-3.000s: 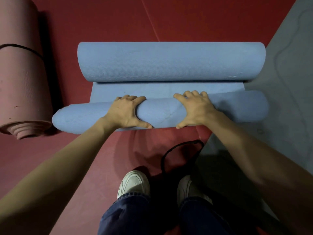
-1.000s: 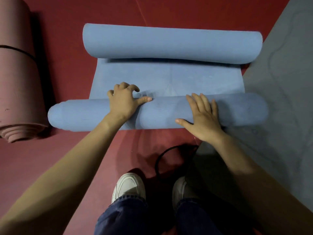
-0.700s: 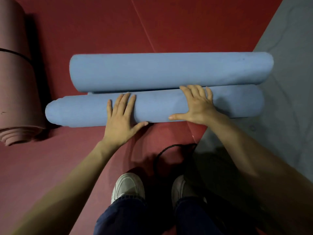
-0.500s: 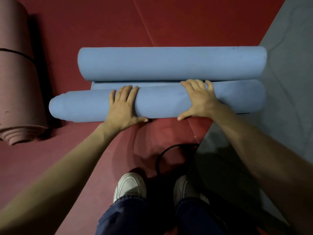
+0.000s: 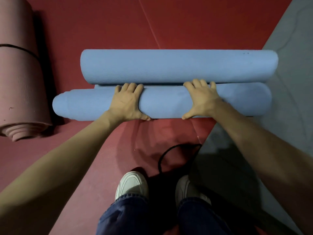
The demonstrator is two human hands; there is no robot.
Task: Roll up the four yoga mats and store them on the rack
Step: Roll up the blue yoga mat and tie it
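Observation:
A light blue yoga mat lies across the red floor, coiled from both ends. Its near roll (image 5: 162,103) rests against the thicker far roll (image 5: 177,66), with only a thin strip of flat mat showing between them at the left. My left hand (image 5: 127,103) lies over the near roll left of centre, fingers curled over its top and thumb at its near side. My right hand (image 5: 200,99) grips the same roll right of centre in the same way.
A rolled pink mat (image 5: 20,78) bound by a black strap lies at the left. A black strap loop (image 5: 177,153) lies on the floor in front of my white shoes (image 5: 132,184). Grey flooring (image 5: 291,102) covers the right side.
Both hands have rolled the near roll forward over the flat stretch of mat until it met the far roll. The view has shifted slightly.

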